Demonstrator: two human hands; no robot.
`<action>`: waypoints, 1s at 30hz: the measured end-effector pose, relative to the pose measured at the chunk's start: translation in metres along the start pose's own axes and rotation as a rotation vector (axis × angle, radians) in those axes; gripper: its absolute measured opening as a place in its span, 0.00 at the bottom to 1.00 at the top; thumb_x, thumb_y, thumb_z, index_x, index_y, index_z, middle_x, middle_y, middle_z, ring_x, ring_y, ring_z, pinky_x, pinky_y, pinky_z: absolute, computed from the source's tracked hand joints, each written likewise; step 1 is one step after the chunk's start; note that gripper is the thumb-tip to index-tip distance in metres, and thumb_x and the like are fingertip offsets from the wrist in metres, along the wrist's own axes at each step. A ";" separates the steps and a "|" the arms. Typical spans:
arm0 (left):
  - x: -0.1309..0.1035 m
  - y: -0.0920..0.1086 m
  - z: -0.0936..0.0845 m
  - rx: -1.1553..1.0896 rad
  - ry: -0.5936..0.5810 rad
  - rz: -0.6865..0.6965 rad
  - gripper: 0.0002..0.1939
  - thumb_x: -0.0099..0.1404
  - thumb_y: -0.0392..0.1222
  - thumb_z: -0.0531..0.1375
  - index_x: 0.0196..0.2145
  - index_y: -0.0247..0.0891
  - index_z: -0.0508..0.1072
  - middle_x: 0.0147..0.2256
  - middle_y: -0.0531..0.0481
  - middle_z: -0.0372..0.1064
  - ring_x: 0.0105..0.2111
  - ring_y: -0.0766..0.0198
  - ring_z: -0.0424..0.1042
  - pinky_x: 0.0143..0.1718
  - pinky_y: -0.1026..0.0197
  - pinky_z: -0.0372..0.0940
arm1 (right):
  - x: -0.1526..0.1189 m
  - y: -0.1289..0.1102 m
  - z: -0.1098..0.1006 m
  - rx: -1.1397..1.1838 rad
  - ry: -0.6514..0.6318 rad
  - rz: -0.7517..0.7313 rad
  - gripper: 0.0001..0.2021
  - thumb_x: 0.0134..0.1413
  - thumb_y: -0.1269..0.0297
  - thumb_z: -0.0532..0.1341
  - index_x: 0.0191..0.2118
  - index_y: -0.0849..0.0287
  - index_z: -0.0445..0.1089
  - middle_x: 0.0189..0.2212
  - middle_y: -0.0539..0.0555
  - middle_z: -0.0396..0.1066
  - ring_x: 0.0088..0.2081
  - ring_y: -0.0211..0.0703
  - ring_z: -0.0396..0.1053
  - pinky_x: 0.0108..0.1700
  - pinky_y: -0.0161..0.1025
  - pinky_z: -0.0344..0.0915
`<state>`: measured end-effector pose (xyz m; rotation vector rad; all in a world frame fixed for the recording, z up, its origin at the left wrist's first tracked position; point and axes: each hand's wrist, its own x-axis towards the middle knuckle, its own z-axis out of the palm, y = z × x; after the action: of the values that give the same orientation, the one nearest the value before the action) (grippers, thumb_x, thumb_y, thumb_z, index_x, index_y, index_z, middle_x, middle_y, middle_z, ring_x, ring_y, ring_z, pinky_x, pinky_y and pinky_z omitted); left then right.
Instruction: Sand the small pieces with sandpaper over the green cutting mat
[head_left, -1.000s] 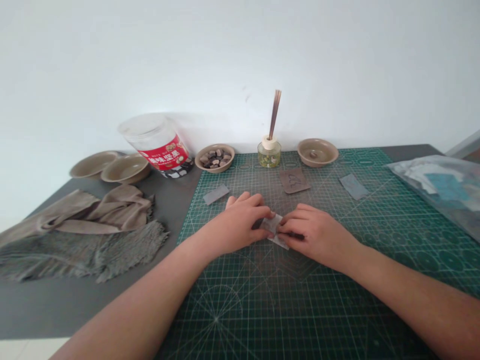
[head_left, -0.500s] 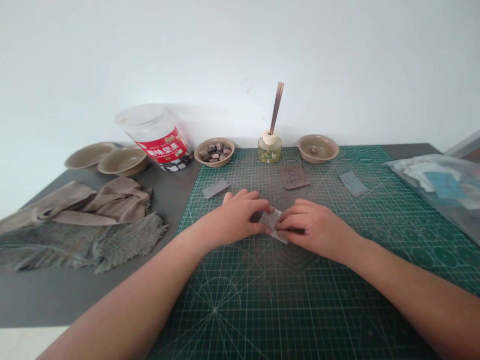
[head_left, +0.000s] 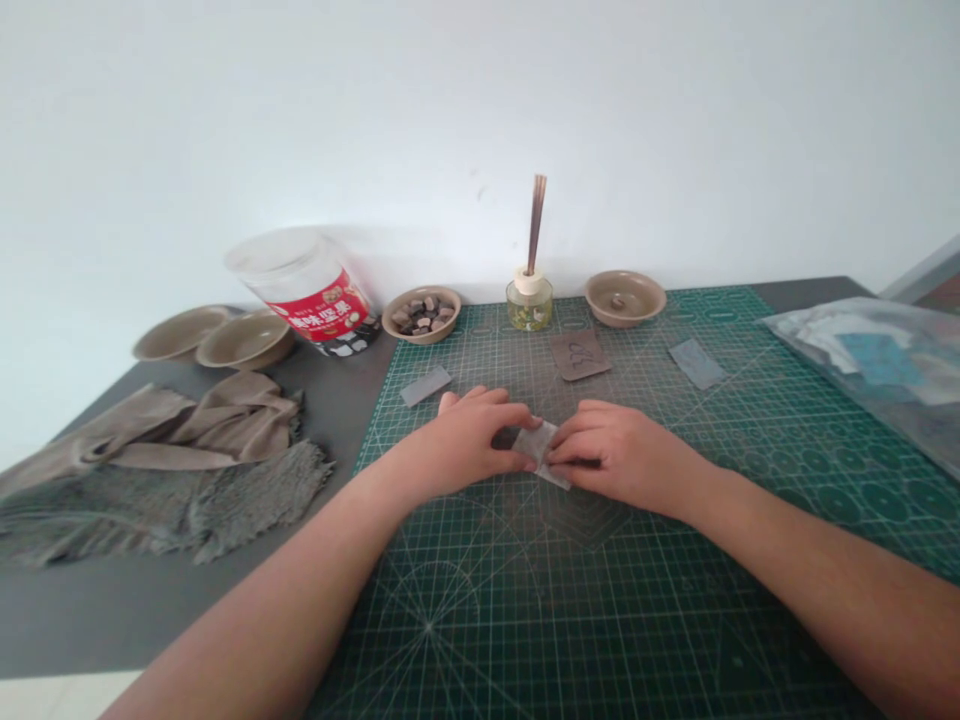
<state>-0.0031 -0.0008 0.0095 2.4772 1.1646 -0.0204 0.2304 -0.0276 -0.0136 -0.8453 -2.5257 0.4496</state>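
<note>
Between my hands a small light-grey rectangular piece (head_left: 535, 440), thin like paper or cloth, lies on the green cutting mat (head_left: 517, 600). My left hand (head_left: 471, 442) is closed at the piece's left side, thumb and index finger on its edges. From the right, my right hand (head_left: 634, 452) pinches it with fingers bunched together; the fingertips partly cover it. Beyond my left hand rests a grey strip (head_left: 425, 386). A brown square with dark markings (head_left: 580, 355) and a bluish-grey rectangle (head_left: 697, 363) lie farther back on the mat.
Along the wall stand a bowl of small stones (head_left: 422, 338), a reed diffuser (head_left: 529, 302), a tan bowl (head_left: 625, 315) and a red-labelled tub (head_left: 319, 305). Two more bowls (head_left: 180, 335) and crumpled cloths (head_left: 225, 420) are left. A plastic bag (head_left: 885, 355) lies right.
The camera view has shifted slightly, so the background objects sit a little differently. Both hands keep almost the same grip on the grey piece.
</note>
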 end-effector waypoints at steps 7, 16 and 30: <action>-0.001 0.002 -0.002 -0.001 -0.010 -0.009 0.19 0.64 0.55 0.62 0.51 0.49 0.73 0.42 0.48 0.69 0.50 0.49 0.64 0.47 0.49 0.54 | 0.004 0.000 0.002 -0.030 0.009 -0.022 0.05 0.61 0.67 0.65 0.35 0.57 0.79 0.37 0.53 0.79 0.39 0.44 0.72 0.45 0.43 0.67; -0.002 -0.001 -0.001 -0.050 -0.024 -0.010 0.22 0.64 0.57 0.62 0.52 0.50 0.72 0.43 0.49 0.68 0.50 0.49 0.64 0.48 0.50 0.54 | 0.003 0.005 -0.002 -0.072 0.031 0.034 0.04 0.59 0.67 0.66 0.37 0.58 0.80 0.37 0.53 0.79 0.40 0.45 0.73 0.46 0.44 0.68; 0.000 0.002 -0.003 -0.049 -0.025 -0.034 0.21 0.63 0.58 0.62 0.51 0.49 0.72 0.42 0.49 0.69 0.49 0.49 0.65 0.49 0.49 0.54 | 0.009 0.004 0.002 -0.076 0.064 0.034 0.05 0.61 0.67 0.65 0.37 0.58 0.80 0.38 0.53 0.80 0.40 0.44 0.73 0.46 0.44 0.67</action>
<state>-0.0022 -0.0010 0.0133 2.4072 1.1832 -0.0318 0.2250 -0.0195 -0.0149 -0.9170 -2.4863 0.3333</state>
